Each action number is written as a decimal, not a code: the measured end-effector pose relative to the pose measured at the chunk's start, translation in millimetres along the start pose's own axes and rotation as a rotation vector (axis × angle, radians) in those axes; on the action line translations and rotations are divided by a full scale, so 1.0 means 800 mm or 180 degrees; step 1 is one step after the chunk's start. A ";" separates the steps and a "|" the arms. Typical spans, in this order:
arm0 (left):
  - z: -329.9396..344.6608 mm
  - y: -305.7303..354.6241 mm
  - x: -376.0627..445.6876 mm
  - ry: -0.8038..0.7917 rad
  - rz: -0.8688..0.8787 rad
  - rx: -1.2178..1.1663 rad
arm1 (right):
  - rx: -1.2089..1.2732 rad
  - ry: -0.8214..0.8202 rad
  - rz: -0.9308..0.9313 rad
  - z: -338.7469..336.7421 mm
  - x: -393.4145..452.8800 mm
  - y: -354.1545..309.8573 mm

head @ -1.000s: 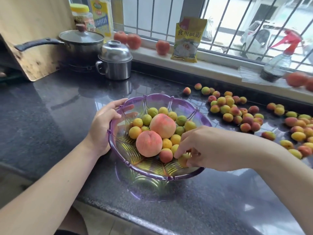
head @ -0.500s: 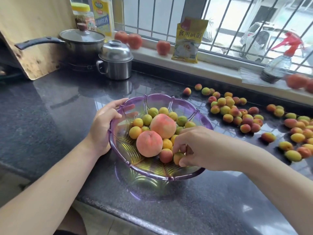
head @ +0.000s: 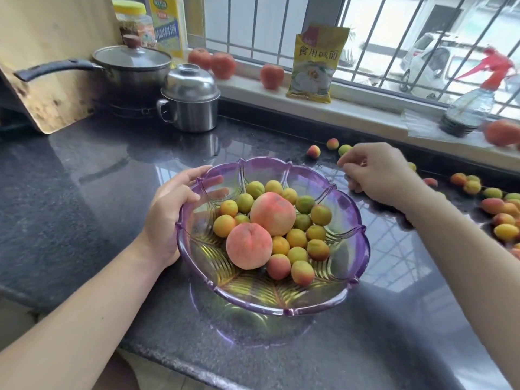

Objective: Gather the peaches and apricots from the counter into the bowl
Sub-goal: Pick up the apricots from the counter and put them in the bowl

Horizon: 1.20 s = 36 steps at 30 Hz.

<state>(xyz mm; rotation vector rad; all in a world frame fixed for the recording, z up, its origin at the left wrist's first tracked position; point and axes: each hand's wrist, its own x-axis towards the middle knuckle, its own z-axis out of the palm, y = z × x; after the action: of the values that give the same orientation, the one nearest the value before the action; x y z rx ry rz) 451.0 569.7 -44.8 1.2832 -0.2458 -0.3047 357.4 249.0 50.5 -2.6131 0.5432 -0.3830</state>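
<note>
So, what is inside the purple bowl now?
Inside the purple bowl lie two peaches, touching, with many small apricots around them. Any fruit under the peaches is covered. The left hand grips the rim.

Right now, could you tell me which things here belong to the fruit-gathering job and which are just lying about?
Job: bowl, peaches inside it, apricots on the counter, left hand, right hand.

Lying about: saucepan, steel pot, spray bottle, yellow packet.
</note>
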 end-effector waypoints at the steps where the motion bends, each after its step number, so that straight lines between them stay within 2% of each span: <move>1: 0.000 0.000 0.001 -0.0005 0.0007 0.0023 | -0.0156 -0.0047 0.0123 0.015 0.020 0.014; 6: -0.001 0.000 0.002 -0.0018 0.0034 0.0010 | -0.0878 -0.0233 -0.0292 0.079 0.096 0.024; 15: 0.000 0.001 0.003 -0.0012 0.0023 -0.0134 | -0.1433 -0.0250 -0.0278 0.122 0.153 0.026; 18: 0.002 0.003 0.002 -0.0022 0.0032 -0.0083 | -0.1147 -0.0111 -0.0291 0.114 0.137 0.022; 22: 0.001 0.005 0.002 -0.0012 0.0018 -0.0072 | -0.0254 -0.0031 -0.0048 0.085 0.088 0.019; 27: 0.003 0.006 -0.002 -0.0007 -0.0014 -0.0100 | 0.0669 0.0173 -0.0032 0.010 0.001 -0.003; 32: 0.003 0.006 -0.004 -0.0029 -0.0011 -0.0080 | 0.1027 -0.0380 -0.0059 -0.050 -0.067 -0.044; 36: 0.001 0.003 -0.003 0.0020 -0.0051 -0.0155 | 0.0724 -0.0907 -0.0230 -0.060 -0.101 -0.061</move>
<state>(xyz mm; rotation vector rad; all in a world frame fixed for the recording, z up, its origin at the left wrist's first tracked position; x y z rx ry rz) 448.6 570.5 -42.3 1.2385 -0.2217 -0.3185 284.2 307.1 100.4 -2.4144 0.2912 -0.0840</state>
